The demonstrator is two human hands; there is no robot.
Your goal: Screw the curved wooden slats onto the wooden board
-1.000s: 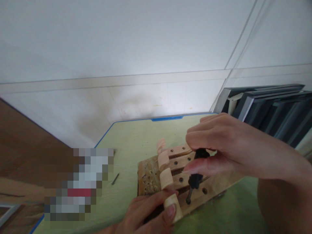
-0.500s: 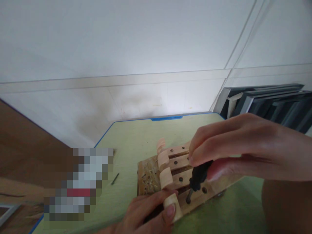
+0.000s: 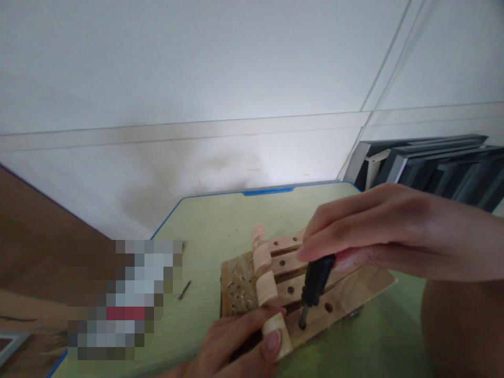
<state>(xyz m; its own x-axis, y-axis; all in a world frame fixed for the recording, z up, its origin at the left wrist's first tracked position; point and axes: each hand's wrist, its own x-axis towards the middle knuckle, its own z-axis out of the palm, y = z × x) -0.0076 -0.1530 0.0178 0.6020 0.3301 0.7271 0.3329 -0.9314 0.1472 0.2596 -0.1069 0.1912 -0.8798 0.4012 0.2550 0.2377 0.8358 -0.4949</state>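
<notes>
My right hand grips a black-handled screwdriver from above. The tool leans slightly, and its tip sits in a hole of the nearest slat of a wooden slatted piece. Between thumb and fingers, my left hand pinches the rounded end block of that same slat. Dark screw heads show in the other slats. Under the rounded ends lies a rough, pitted wooden block. Part of the slatted piece is hidden behind my right hand.
A loose screw lies on the green tabletop, left of the wooden piece. A blurred-out item sits at the table's left edge. Dark panels lean at the right, and a white wall rises behind the table.
The screwdriver has become more upright, its tip still at the same hole. My right fingers have shifted slightly left on the handle. My left hand keeps its hold.
</notes>
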